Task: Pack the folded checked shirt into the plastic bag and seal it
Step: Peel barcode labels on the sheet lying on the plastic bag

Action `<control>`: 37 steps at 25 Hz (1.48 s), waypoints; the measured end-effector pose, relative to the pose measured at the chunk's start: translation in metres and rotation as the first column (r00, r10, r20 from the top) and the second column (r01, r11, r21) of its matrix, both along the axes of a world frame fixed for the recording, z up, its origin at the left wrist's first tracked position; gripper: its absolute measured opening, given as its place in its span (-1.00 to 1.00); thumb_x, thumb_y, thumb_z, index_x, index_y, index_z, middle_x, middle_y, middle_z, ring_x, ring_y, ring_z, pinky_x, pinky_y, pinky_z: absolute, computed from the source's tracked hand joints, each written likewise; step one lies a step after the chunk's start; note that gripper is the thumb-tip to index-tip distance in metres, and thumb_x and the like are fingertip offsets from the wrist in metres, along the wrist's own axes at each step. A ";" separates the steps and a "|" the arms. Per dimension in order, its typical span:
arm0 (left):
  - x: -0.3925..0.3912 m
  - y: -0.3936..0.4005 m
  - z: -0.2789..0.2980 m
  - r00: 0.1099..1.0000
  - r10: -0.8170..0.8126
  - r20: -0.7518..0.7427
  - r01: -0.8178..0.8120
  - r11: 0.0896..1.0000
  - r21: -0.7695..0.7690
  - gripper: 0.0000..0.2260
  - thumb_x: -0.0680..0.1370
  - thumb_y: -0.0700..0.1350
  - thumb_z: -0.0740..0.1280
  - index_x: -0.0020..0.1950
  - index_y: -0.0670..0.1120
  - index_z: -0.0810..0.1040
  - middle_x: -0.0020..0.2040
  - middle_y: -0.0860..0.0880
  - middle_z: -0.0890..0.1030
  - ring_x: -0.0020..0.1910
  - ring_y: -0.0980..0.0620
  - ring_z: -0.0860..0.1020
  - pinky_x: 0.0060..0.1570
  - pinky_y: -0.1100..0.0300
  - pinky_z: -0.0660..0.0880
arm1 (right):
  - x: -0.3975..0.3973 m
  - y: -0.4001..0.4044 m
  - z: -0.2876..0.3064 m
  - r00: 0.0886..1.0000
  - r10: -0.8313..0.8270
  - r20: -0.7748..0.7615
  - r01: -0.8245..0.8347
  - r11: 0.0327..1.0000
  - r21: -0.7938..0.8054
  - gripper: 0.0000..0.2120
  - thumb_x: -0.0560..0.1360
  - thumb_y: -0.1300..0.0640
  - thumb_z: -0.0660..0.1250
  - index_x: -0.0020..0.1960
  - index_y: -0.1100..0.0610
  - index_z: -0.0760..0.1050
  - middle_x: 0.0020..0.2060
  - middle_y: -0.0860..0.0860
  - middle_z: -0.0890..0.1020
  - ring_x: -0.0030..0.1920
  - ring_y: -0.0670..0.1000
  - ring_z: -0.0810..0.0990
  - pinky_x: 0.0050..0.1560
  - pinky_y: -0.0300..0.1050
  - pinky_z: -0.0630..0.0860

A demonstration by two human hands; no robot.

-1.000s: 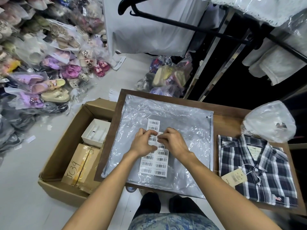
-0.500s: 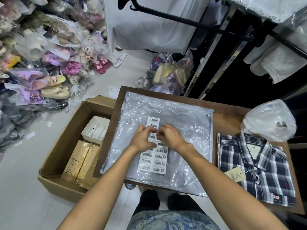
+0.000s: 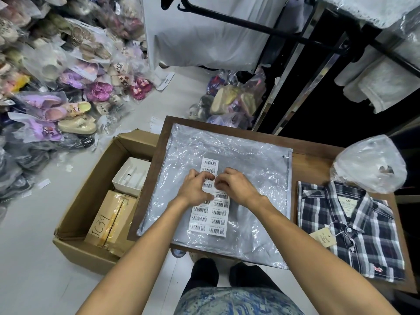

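Two bare arms reach forward over a wooden table point(image 3: 316, 160). Both hands meet on a sheet of barcode labels point(image 3: 210, 212) lying on a flat plastic bag point(image 3: 250, 178) that covers the tabletop's left half. The left hand point(image 3: 195, 187) and right hand point(image 3: 236, 185) pinch the sheet with curled fingers. At the right edge lies the folded shirt point(image 3: 354, 226), outside the bag. A crumpled clear bag point(image 3: 368, 164) sits at the far right corner.
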State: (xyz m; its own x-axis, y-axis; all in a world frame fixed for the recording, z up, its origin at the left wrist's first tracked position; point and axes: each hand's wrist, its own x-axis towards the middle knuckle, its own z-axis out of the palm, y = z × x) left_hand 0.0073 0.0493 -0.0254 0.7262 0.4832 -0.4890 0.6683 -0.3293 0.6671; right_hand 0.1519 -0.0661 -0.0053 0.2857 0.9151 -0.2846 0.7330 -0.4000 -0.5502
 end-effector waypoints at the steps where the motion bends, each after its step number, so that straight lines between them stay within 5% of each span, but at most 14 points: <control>1: 0.000 0.000 0.000 1.000 -0.005 0.000 0.005 1.000 0.003 -0.42 0.39 -0.13 0.56 0.38 0.07 0.49 0.14 0.00 0.30 0.33 -0.11 0.39 0.38 -0.02 0.41 | 0.000 0.001 -0.002 1.000 0.008 0.006 -0.008 1.000 -0.005 -0.91 0.56 0.17 0.40 0.04 0.11 0.66 -0.01 0.03 0.54 0.11 0.10 0.54 0.10 -0.09 0.46; 10: 0.001 -0.006 0.012 0.999 -0.023 -0.037 0.025 0.999 0.030 -0.47 0.44 -0.14 0.51 0.38 0.05 0.46 0.12 -0.01 0.29 0.33 -0.11 0.38 0.34 -0.04 0.44 | 0.013 -0.004 0.003 0.995 0.022 -0.097 -0.031 0.996 -0.086 -0.91 0.63 0.18 0.23 -0.05 0.10 0.46 -0.03 0.01 0.50 0.01 0.03 0.48 0.10 -0.10 0.42; 14: 0.002 -0.019 0.025 0.998 0.008 -0.070 0.000 0.993 0.120 -0.52 0.49 0.06 0.43 0.40 0.07 0.48 0.18 -0.02 0.38 0.33 -0.11 0.45 0.32 -0.09 0.45 | 0.017 -0.004 0.012 0.994 0.000 -0.113 -0.013 0.993 -0.114 -0.91 0.63 0.17 0.23 -0.05 0.09 0.45 0.01 0.06 0.59 0.02 0.08 0.55 0.10 -0.03 0.48; 18: 0.005 -0.035 0.033 0.993 0.117 -0.014 -0.108 0.951 0.290 -0.60 0.52 0.28 0.33 0.24 0.10 0.63 0.19 0.00 0.61 0.20 -0.03 0.58 0.24 -0.07 0.41 | 0.017 -0.006 0.013 0.988 -0.027 -0.153 0.012 0.995 -0.099 -0.92 0.62 0.18 0.24 -0.02 0.12 0.50 0.02 0.07 0.63 0.01 0.08 0.58 0.08 -0.04 0.50; 23: 0.006 -0.039 0.026 0.987 0.146 0.068 -0.161 0.933 0.322 -0.84 0.54 0.13 0.37 -0.01 0.14 0.71 0.06 0.05 0.66 0.11 -0.05 0.61 0.16 -0.06 0.47 | 0.018 -0.009 0.009 0.984 -0.023 -0.177 0.015 0.999 -0.048 -0.97 0.60 0.15 0.30 0.03 0.10 0.51 0.03 0.05 0.66 0.03 0.06 0.61 0.07 -0.08 0.52; 28: 0.004 -0.043 0.024 0.961 0.227 0.157 -0.260 0.935 0.243 -0.88 0.53 0.16 0.43 -0.06 0.16 0.69 -0.01 0.12 0.63 -0.03 0.07 0.64 0.09 -0.03 0.57 | 0.024 -0.019 0.001 0.938 -0.112 -0.329 0.117 0.993 -0.005 -0.57 0.48 0.20 0.52 0.29 0.14 0.47 0.07 0.07 0.63 0.08 0.03 0.64 0.18 -0.12 0.60; 34: 0.002 -0.043 0.026 0.984 0.160 0.080 -0.175 0.956 0.235 -0.84 0.54 0.20 0.39 -0.03 0.16 0.65 0.00 0.06 0.63 0.06 -0.04 0.61 0.09 0.03 0.54 | 0.035 -0.021 -0.008 0.986 0.001 -0.169 0.002 1.000 0.022 -0.71 0.43 0.13 0.58 0.10 0.19 0.65 0.03 -0.01 0.48 -0.01 0.03 0.62 0.13 -0.20 0.55; 37: 0.003 -0.046 0.029 0.986 0.152 0.073 -0.166 0.954 0.251 -0.84 0.55 0.20 0.38 -0.03 0.15 0.64 0.02 0.04 0.65 0.08 -0.05 0.61 0.11 0.00 0.53 | 0.037 -0.026 -0.011 0.989 0.027 -0.144 -0.020 0.999 0.050 -0.73 0.43 0.11 0.57 0.08 0.19 0.67 0.01 -0.03 0.45 -0.08 -0.04 0.55 0.03 -0.42 0.42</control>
